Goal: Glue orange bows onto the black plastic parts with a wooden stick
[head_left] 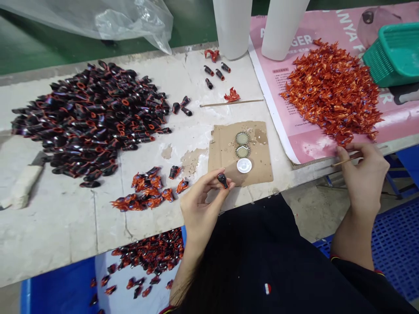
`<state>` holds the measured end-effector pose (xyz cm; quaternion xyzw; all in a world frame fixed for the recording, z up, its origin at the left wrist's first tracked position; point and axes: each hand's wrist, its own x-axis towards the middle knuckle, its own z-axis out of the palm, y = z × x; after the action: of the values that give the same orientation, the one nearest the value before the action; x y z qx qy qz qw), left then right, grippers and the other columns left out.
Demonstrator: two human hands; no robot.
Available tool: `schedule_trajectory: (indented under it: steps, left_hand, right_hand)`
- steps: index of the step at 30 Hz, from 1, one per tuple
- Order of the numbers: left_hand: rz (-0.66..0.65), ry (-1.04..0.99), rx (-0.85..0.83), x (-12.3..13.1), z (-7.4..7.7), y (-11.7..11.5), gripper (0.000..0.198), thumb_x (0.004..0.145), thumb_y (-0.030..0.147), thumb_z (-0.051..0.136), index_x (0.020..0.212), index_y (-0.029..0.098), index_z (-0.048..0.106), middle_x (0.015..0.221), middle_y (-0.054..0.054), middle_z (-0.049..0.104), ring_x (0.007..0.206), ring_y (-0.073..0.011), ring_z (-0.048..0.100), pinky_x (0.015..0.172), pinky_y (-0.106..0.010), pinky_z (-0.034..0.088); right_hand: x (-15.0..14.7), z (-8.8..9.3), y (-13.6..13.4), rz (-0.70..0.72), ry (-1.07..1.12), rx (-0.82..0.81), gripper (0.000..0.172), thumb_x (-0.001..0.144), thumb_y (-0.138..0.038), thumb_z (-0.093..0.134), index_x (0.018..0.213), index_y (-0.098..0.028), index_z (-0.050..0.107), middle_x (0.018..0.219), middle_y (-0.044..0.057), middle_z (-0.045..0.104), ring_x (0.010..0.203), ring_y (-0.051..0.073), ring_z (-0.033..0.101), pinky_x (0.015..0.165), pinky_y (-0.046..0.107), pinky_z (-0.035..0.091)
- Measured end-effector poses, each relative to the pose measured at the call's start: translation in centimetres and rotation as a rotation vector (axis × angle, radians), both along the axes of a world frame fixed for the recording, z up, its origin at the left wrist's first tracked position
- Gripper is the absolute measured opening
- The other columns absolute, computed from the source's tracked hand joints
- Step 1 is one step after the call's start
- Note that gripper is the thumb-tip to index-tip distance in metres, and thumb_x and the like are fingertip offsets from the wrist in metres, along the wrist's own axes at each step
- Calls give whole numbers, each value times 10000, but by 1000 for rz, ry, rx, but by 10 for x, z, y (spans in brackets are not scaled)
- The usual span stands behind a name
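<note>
My left hand (201, 196) pinches a small glossy black piece with a red-orange rim (223, 180) above the table's front edge. In my right hand (366, 172) is a thin wooden stick (341, 163). Its thumb and forefinger touch the near edge of a heap of shiny orange winged pieces (330, 91); whether they grip one is hard to see. Just beyond the left hand lies a cardboard square (262, 170) bearing two upturned bottle caps (242, 151) and a small dish of whitish stuff (244, 165). Left of that hand sit several joined orange-and-black pieces (144, 192).
A large heap of black pieces (98, 117) covers the table's left. Another stick (231, 103) lies near loose pieces. At the back stand two white cylinders (232, 26); a green basket (397, 54) is far right. Below, a blue bin (59, 288) holds more joined pieces.
</note>
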<state>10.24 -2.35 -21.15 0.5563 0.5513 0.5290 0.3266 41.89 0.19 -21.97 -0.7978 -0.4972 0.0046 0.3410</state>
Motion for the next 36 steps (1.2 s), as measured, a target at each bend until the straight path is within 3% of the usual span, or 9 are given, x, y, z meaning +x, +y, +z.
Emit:
schedule_trajectory:
  steps: [2, 4, 9, 12, 14, 20, 24, 28, 36]
  left_hand:
    - [-12, -2, 0, 3, 0, 0, 290, 765, 110, 749, 1041, 194, 719, 813, 10, 748, 733, -114, 731, 737, -200, 619]
    - [-44, -3, 31, 8, 0, 1, 288, 773, 113, 746, 1046, 200, 714, 825, 9, 753, 732, -112, 731, 734, -198, 615]
    - [-104, 35, 141, 17, 0, 3, 298, 797, 96, 725, 1072, 207, 693, 860, 6, 758, 737, -91, 719, 737, -171, 600]
    - [-120, 69, 197, 19, 0, 4, 306, 819, 74, 693, 1093, 209, 678, 881, 6, 756, 756, -86, 716, 751, -166, 593]
    - [-126, 85, 234, 18, 0, 4, 305, 829, 84, 688, 1105, 210, 668, 888, 5, 752, 761, -87, 715, 749, -170, 592]
    - [-133, 267, 399, 14, 1, 4, 348, 843, 63, 664, 1155, 214, 636, 966, -27, 749, 849, -121, 727, 770, -195, 596]
    - [-224, 345, 451, 10, 5, 3, 411, 868, 30, 594, 1242, 202, 578, 1056, -61, 734, 963, -141, 716, 840, -230, 604]
    - [-273, 254, 403, 10, 8, 0, 382, 883, 48, 578, 1246, 166, 571, 1121, -92, 711, 1030, -144, 693, 886, -243, 594]
    - [-215, 33, 333, 16, 6, 2, 252, 823, 140, 726, 1045, 207, 627, 973, -22, 726, 914, -126, 711, 814, -227, 591]
  right_hand:
    - [-17, 8, -7, 2, 112, 52, 137, 771, -282, 719, 840, -174, 674, 679, 15, 573, 577, 140, 472, 640, 327, 376]
    - [-40, 15, -15, 99, 267, 104, 159, 783, -304, 719, 879, -181, 689, 656, -9, 562, 563, 119, 465, 595, 295, 356]
    - [-103, 27, -29, 604, 596, 1, 32, 836, -250, 689, 851, -237, 665, 771, -30, 632, 649, 99, 539, 604, 242, 404]
    - [-126, 30, -27, 859, 622, -93, 87, 869, -276, 656, 798, -232, 631, 742, -31, 622, 610, 95, 515, 569, 233, 408]
    - [-134, 29, -24, 938, 593, -102, 117, 876, -295, 649, 785, -227, 619, 737, -23, 617, 613, 102, 505, 573, 238, 416]
    - [-142, 23, -17, 955, 576, -43, 113, 871, -272, 655, 780, -222, 610, 722, -23, 613, 592, 104, 486, 568, 245, 422]
    - [-143, 20, -16, 932, 574, -23, 102, 859, -244, 669, 785, -225, 602, 730, -24, 608, 611, 103, 496, 565, 244, 415]
    - [-144, 19, -15, 924, 537, 50, 120, 850, -195, 670, 781, -225, 577, 717, -28, 602, 624, 104, 518, 549, 238, 402]
    - [-147, 16, -15, 1003, 414, 156, 127, 858, -136, 649, 856, -247, 586, 765, -19, 635, 672, 122, 568, 578, 261, 439]
